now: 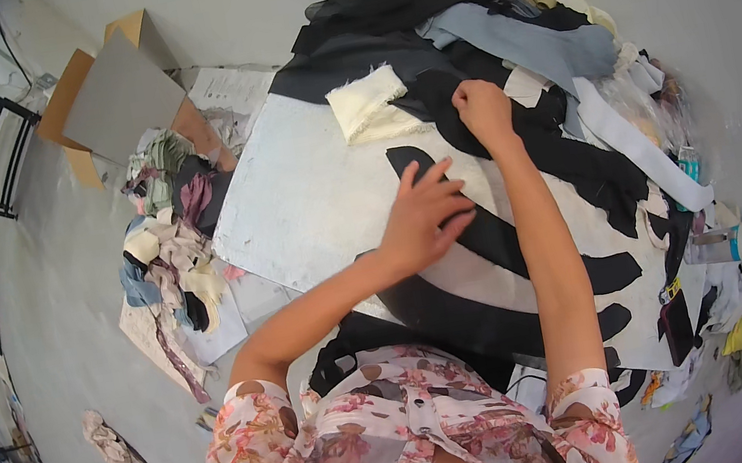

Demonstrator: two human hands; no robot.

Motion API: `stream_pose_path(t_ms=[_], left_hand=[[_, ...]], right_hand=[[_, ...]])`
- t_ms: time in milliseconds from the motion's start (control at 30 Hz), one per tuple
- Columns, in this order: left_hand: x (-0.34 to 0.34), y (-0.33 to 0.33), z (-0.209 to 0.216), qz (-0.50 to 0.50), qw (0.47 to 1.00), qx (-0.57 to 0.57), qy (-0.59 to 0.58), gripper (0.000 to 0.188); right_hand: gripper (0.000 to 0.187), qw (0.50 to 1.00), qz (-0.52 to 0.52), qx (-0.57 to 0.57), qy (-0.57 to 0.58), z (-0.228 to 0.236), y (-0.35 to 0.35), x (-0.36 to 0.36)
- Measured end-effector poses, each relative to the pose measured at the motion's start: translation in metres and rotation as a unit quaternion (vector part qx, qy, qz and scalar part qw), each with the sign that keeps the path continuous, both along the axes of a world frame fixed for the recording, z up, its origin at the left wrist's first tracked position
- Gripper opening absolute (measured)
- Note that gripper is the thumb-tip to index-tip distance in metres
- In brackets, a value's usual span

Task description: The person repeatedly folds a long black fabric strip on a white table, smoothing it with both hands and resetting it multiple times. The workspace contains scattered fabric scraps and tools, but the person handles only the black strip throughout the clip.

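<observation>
My left hand [427, 214] is over the white table [270, 185] with its fingers spread, holding nothing. Beneath and beside it lies a curved black fabric strip [495, 240]; whether the fingers touch it I cannot tell. My right hand [483, 115] is farther off and closed, its fingers pinching the edge of a black fabric piece [452, 130]. A broad curved dark fabric piece [463, 314] lies nearer my body, between my forearms. Left of my right hand rests a folded cream cloth [367, 104] with a frayed edge.
Dark fabric [376, 29] is heaped at the table's far side, with a grey-blue piece [525, 39] and a white strip [636, 143] to the right. A clear cup with a blue rim [736, 243] stands right. Scraps [179, 254] and an open cardboard box [123, 96] lie left.
</observation>
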State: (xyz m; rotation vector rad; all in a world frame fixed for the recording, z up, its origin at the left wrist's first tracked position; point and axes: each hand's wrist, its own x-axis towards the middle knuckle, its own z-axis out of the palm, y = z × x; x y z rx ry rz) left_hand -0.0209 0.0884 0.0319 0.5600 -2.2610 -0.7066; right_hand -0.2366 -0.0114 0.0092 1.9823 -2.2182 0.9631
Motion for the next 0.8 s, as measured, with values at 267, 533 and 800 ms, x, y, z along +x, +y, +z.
stream_pose_path(t_ms=[267,533,800], left_hand=[[-0.018,-0.053,0.003,0.141,0.913,0.35,0.156,0.029],[-0.081,-0.08,0.029,0.008,0.84,0.482,0.25,0.031],[-0.108,-0.073,0.055,0.028,0.833,0.463,0.301,0.021]], right_hand=[[0.011,0.977,0.06,-0.076,-0.192,0.038,0.024,-0.016],[0.008,0.965,0.176,-0.124,-0.152,0.099,0.063,-0.002],[0.039,0.854,0.239,0.065,-0.458,0.075,0.093,-0.072]])
